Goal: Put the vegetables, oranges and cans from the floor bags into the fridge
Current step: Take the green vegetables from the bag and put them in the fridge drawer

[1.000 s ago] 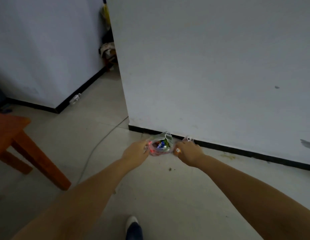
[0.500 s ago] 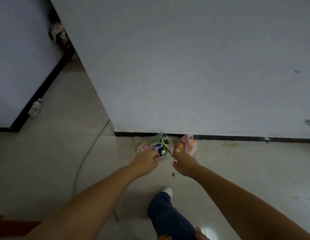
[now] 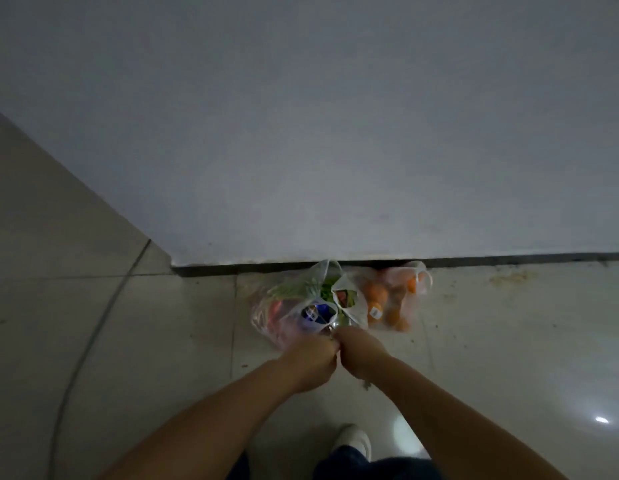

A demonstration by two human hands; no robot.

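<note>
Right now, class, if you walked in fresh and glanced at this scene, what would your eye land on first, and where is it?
The eye goes first to the clear plastic bags on the floor against the wall's dark skirting, one showing greens and a blue can. Just right of it sits the bag of oranges. In front, the left hand and the right hand meet at the near bag's handles.

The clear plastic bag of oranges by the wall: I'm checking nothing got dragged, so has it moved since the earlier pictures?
No. The clear plastic bag of oranges lies against the black skirting strip, as before; only the camera shifted.
</note>
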